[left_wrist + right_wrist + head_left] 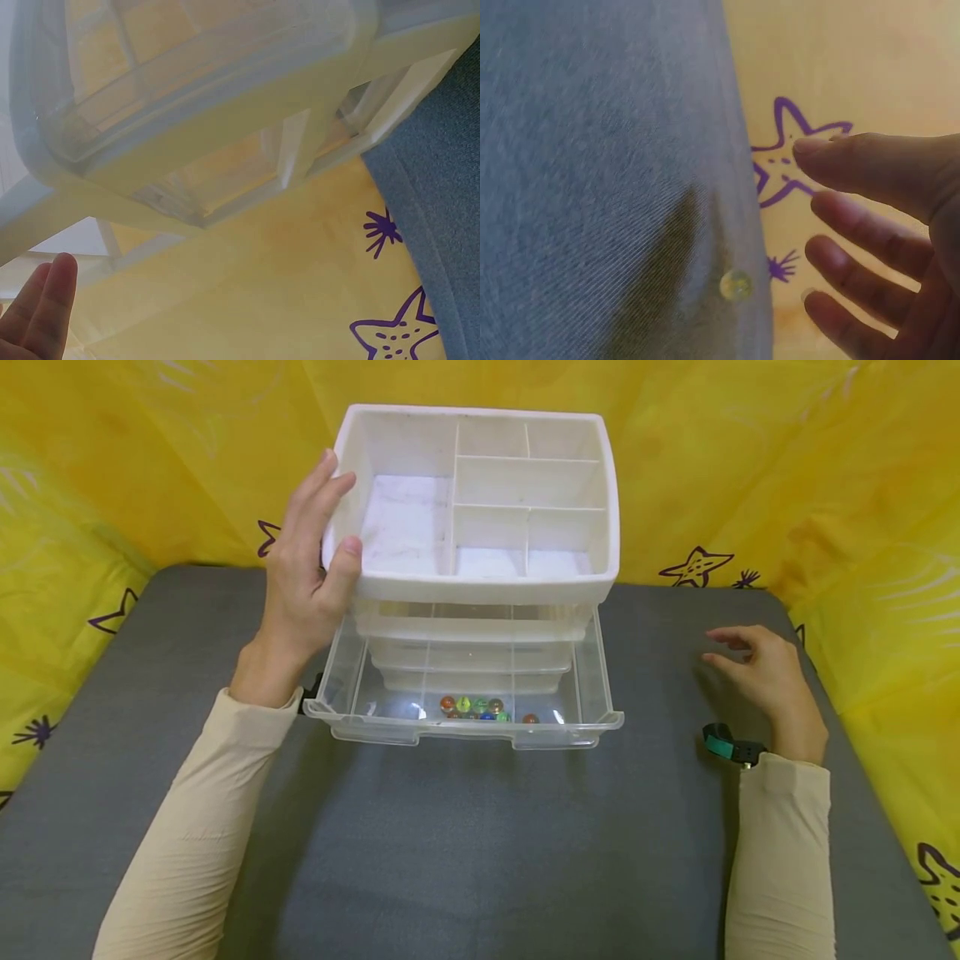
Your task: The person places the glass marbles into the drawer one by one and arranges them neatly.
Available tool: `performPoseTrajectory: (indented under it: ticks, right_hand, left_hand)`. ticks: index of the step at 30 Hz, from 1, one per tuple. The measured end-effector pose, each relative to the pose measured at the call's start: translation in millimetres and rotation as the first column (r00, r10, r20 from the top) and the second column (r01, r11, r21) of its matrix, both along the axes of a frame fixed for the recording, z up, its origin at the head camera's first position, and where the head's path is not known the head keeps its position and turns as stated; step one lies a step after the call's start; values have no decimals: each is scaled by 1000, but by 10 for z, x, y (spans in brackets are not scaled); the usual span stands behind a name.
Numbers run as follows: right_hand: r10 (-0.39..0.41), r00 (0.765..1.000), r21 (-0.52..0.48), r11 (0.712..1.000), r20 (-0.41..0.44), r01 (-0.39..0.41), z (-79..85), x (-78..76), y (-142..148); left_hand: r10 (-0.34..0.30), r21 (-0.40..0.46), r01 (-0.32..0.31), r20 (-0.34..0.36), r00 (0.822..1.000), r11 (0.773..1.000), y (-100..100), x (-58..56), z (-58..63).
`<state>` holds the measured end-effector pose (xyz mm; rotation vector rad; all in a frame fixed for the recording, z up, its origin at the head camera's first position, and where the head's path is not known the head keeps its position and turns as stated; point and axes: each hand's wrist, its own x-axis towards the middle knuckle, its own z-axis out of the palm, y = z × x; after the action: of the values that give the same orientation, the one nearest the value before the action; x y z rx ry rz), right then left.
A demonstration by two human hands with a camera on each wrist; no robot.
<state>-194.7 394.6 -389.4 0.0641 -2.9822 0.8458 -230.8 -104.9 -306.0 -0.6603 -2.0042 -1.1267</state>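
Note:
A white plastic drawer unit (480, 589) stands on the grey cloth, its divided top tray facing me. My left hand (303, 556) rests against the unit's left side, with fairly straight fingers and the thumb at the front corner. Below the top, a clear drawer (465, 731) is pulled out towards me. Several coloured marbles (480, 706) lie inside it near the front. Away to the right, my right hand (765, 672) hovers with loosely bent fingers and nothing between them. A clear yellowish marble (736, 286) shows near its fingertips in the right wrist view; whether it touches the cloth I cannot tell.
Grey cloth (480, 860) covers the table. Yellow fabric (750, 468) with purple starfish prints surrounds it at the back and sides. A dark strap with a green part (720, 743) sits by my right wrist.

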Motion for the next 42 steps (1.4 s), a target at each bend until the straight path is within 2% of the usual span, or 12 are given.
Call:
performPoseTrajectory:
  ticks: [9,25,36,42]
  right_hand:
    - [-20,998,22,1000,55,19,-108,-26,107]
    - [-34,991,47,999,128,28,-192,-56,192]
    - [-1,988,77,997,155,-11,-173,-46,253]
    - [-18,980,92,996,200,0,-158,-23,279]
  left_hand:
    - [9,-3,-9,4,1000,1000,2,7,12]
    - [12,2,-12,0,1000,1000,13,20,37]
    - [14,-2,-14,2,1000,1000,10,10,45]
    - [7,-2,-7,5,1000,1000,12,13,36]
